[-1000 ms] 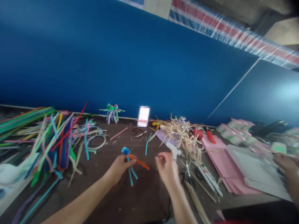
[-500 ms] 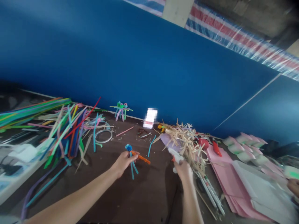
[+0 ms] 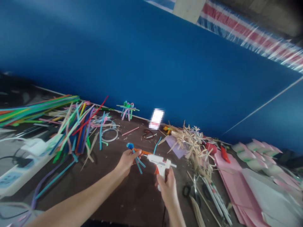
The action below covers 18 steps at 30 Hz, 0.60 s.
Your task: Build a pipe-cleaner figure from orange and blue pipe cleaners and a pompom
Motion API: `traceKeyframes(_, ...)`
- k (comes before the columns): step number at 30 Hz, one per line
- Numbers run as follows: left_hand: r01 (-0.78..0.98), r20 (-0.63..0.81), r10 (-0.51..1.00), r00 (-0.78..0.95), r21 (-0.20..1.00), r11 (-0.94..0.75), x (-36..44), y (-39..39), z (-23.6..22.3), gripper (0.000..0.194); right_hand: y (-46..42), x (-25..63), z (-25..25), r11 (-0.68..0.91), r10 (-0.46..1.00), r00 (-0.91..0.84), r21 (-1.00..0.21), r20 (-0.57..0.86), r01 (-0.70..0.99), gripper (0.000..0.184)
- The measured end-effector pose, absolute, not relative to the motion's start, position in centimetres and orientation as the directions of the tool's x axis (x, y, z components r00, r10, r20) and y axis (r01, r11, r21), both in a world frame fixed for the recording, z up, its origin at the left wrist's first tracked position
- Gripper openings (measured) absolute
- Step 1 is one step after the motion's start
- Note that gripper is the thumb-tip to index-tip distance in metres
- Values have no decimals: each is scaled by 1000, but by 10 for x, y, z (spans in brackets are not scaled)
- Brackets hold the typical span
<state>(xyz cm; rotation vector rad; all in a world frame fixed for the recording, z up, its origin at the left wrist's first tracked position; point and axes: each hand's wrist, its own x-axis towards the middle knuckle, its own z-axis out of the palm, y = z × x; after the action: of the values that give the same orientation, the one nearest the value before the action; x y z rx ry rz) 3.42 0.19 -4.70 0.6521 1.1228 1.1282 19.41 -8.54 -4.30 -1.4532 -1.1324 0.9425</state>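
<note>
My left hand (image 3: 127, 161) pinches a small pipe-cleaner figure (image 3: 130, 145) with a curled blue top, an orange strip to the right and blue strips hanging below. My right hand (image 3: 167, 186) grips the handle of a white hot glue gun (image 3: 157, 159) with an orange trigger. The gun's nozzle points left, close by the orange strip and my left fingertips; whether it touches the strip I cannot tell. Behind them, a blue pipe cleaner (image 3: 157, 145) lies on the dark table (image 3: 132, 201).
Loose pipe cleaners (image 3: 80, 126) and a white power strip (image 3: 14, 179) fill the left side. A finished-looking pipe-cleaner cluster (image 3: 128, 110) stands by the blue wall. To the right lie straw-coloured woven pieces (image 3: 189, 138), scissors (image 3: 194, 186) and pink sheets (image 3: 229, 173).
My right hand has brought the glue gun leftward from beside the straw-coloured pieces up to the pipe-cleaner figure. The scissors have come into view. My left hand still holds the figure.
</note>
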Motion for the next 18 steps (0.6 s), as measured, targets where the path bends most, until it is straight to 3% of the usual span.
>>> traceKeyframes(18,-404,-390,920,30,837,368,36,-1,-41,30,-81,187,-44,-82,958,286,-974,-19,212,19)
